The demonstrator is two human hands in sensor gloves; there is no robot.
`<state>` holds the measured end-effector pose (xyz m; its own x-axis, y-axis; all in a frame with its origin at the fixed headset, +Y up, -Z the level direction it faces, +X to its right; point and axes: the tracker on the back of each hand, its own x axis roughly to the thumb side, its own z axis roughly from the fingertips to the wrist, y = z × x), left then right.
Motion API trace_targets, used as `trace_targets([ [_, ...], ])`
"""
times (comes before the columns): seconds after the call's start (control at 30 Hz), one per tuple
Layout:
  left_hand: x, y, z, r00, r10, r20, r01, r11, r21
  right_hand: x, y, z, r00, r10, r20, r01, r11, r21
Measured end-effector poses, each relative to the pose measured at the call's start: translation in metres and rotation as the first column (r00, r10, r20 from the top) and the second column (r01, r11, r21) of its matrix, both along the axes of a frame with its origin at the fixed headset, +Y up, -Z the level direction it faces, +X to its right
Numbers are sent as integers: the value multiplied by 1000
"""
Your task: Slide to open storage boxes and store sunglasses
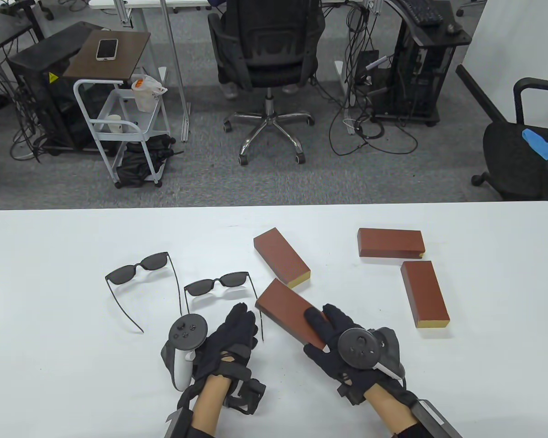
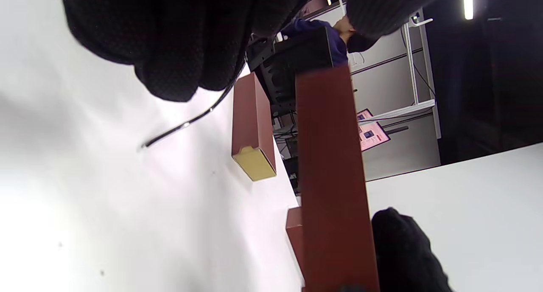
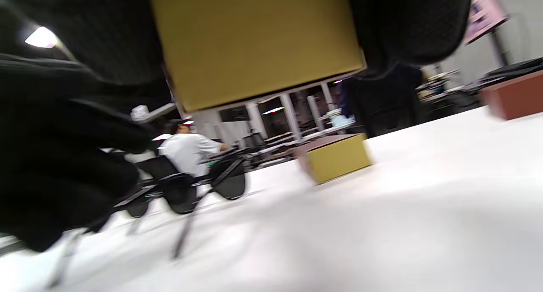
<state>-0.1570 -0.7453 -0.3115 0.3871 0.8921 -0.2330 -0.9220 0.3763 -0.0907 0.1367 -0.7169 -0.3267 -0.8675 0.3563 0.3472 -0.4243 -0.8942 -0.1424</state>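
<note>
Four brown storage boxes are on the white table (image 1: 73, 365). My right hand (image 1: 322, 319) grips the near end of one box (image 1: 285, 310). Its yellow end (image 3: 254, 41) shows between my fingers in the right wrist view, raised off the table. The same box runs up the left wrist view (image 2: 331, 177). My left hand (image 1: 239, 319) lies flat and holds nothing. Its fingers lie over a temple arm (image 2: 182, 126) of the nearer sunglasses (image 1: 217, 284). A second pair of sunglasses (image 1: 139, 269) lies open further left.
A box with a yellow end (image 1: 281, 258) lies just behind the held one. Two more boxes (image 1: 390, 242) (image 1: 424, 292) lie at the right. Beyond the table's far edge stand an office chair (image 1: 267, 59) and a cart (image 1: 118, 123).
</note>
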Motion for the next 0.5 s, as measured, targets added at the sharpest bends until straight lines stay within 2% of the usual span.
trace_targets([
  [0.2, 0, 17, 3, 970, -240, -35, 242, 967, 81, 8, 12, -49, 960, 149, 238, -154, 988, 4],
  [0.33, 0, 20, 1, 941, -338, -11, 337, 935, 110, 6, 14, -72, 909, 274, 314, -282, 959, -19],
  [0.5, 1, 24, 1, 896, -444, -34, 443, 883, 157, 3, 1, -91, 862, 328, 387, -313, 944, -102],
])
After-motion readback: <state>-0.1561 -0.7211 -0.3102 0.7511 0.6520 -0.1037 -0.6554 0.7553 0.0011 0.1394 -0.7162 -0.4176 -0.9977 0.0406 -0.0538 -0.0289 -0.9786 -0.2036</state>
